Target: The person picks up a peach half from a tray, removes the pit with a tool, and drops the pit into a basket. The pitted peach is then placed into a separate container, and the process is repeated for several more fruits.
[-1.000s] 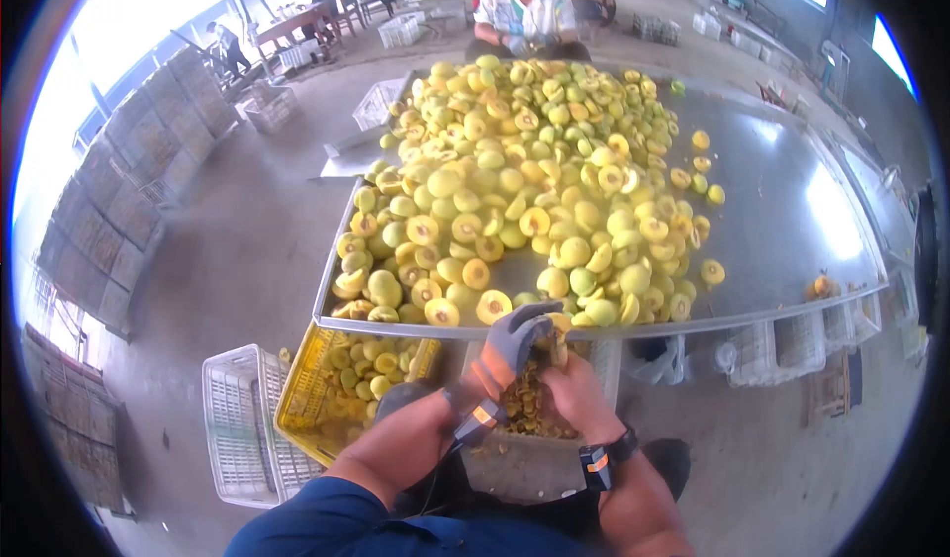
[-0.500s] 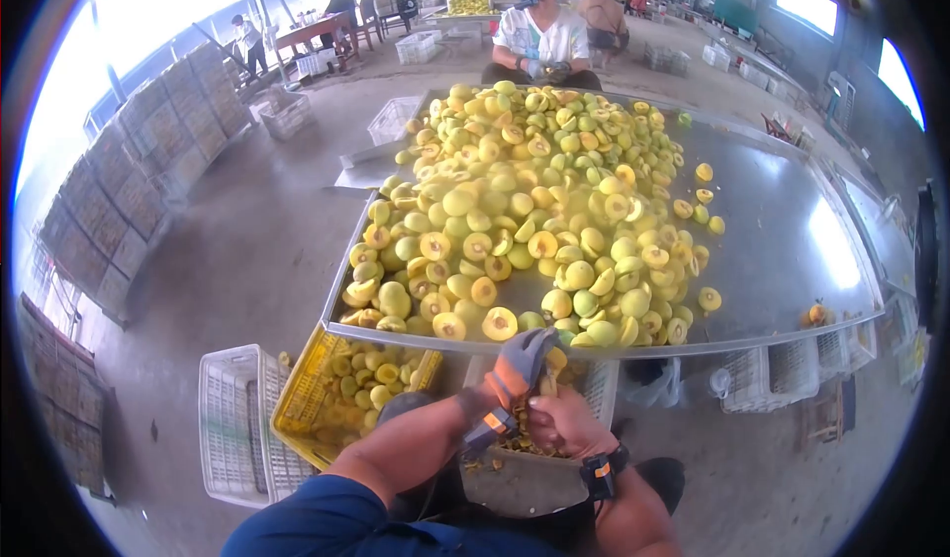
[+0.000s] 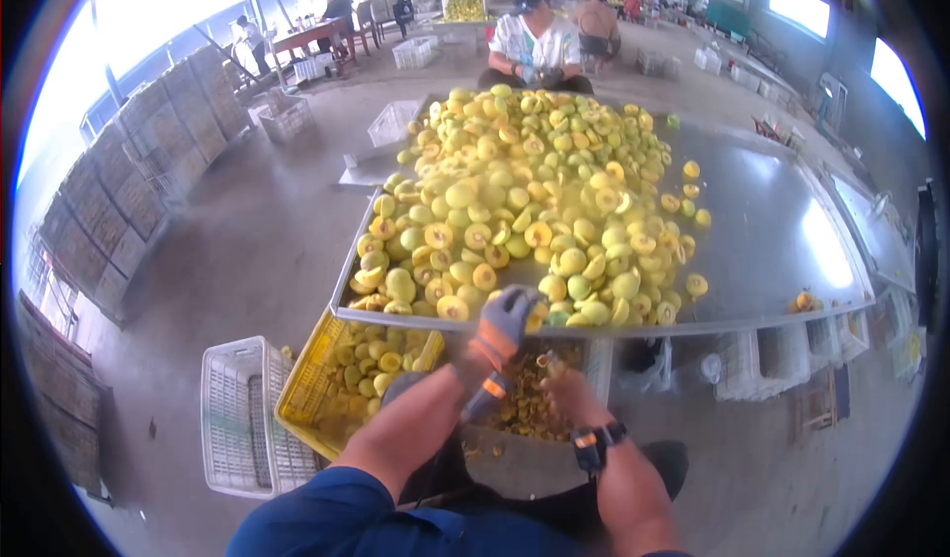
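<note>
My left hand (image 3: 508, 324), in a grey and orange glove, is closed on a yellow fruit piece (image 3: 535, 317) at the near edge of the metal table (image 3: 752, 201). Halved yellow-green fruits (image 3: 524, 191) are heaped on that table. Below the edge, my bare right hand (image 3: 571, 397) is closed on a small tool (image 3: 547, 360), blurred, with a round metallic end. Under both hands sits a crate (image 3: 599, 369) holding small brown and yellow scraps (image 3: 520, 404).
A yellow crate (image 3: 297, 399) of fruit halves and a white crate (image 3: 233, 418) stand at the lower left. A person (image 3: 536, 43) sits across the table. Stacked crates (image 3: 109, 201) line the left side; more white crates (image 3: 752, 364) are under the table's right part.
My hands have moved apart: the left one up and left to the table edge with the fruit piece, the right one staying lower over the crate. The view has shifted slightly.
</note>
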`<action>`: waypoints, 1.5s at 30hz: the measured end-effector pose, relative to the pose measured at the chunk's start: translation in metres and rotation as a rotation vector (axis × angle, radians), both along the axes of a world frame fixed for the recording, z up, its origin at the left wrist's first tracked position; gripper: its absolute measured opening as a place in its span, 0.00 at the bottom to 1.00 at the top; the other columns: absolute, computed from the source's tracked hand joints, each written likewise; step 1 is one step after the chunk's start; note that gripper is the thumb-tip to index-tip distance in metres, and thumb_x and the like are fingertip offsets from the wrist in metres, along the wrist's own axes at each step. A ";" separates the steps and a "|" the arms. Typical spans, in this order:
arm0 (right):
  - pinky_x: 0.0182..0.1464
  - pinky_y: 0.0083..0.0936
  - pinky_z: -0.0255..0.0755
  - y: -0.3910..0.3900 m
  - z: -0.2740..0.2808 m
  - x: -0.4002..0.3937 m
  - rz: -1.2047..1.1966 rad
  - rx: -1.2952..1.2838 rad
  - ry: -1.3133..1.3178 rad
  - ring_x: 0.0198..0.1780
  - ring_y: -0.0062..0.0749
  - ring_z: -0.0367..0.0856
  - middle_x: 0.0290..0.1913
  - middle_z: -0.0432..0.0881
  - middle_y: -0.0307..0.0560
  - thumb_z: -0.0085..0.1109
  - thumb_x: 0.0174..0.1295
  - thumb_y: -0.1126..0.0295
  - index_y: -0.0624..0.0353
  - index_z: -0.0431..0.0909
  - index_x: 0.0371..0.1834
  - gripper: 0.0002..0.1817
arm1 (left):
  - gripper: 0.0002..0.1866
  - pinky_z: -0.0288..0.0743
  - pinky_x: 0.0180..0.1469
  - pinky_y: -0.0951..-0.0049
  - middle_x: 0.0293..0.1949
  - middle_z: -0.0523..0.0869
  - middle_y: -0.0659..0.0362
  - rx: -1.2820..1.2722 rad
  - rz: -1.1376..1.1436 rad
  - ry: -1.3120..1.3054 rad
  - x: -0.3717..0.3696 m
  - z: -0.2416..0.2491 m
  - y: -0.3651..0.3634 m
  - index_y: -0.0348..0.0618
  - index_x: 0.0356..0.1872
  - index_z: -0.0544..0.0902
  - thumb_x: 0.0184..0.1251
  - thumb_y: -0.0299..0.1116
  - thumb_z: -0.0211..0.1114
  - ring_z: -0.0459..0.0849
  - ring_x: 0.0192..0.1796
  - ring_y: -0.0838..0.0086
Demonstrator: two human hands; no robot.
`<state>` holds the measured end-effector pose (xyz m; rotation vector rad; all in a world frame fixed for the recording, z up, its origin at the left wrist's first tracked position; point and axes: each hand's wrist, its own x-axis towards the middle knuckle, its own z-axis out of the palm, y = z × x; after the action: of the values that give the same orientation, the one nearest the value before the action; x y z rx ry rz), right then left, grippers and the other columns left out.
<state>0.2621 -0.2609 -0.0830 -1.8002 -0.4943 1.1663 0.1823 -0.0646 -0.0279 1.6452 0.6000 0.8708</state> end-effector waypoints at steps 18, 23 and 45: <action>0.53 0.50 0.80 0.004 0.033 -0.022 0.248 0.102 -0.380 0.50 0.69 0.86 0.44 0.87 0.72 0.67 0.67 0.57 0.70 0.82 0.48 0.22 | 0.17 0.84 0.58 0.60 0.50 0.91 0.50 0.586 0.423 0.606 -0.157 0.014 0.092 0.45 0.56 0.91 0.70 0.38 0.74 0.90 0.50 0.58; 0.55 0.50 0.80 0.011 0.046 -0.021 0.251 0.147 -0.408 0.53 0.69 0.86 0.46 0.88 0.71 0.67 0.67 0.57 0.65 0.82 0.51 0.22 | 0.31 0.82 0.65 0.58 0.62 0.88 0.46 0.688 -0.036 0.755 -0.026 -0.017 0.080 0.47 0.68 0.84 0.64 0.46 0.78 0.89 0.61 0.52; 0.52 0.49 0.80 0.010 0.071 -0.011 -0.003 0.349 -0.394 0.50 0.71 0.86 0.44 0.88 0.70 0.65 0.68 0.66 0.68 0.79 0.52 0.17 | 0.27 0.84 0.60 0.68 0.55 0.92 0.49 0.085 -0.249 0.244 -0.033 0.032 0.004 0.37 0.62 0.86 0.59 0.29 0.80 0.91 0.55 0.69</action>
<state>0.2512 -0.2509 -0.0125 -1.7178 -0.8661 0.6672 0.1491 -0.0607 0.0042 1.8731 0.5150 0.5250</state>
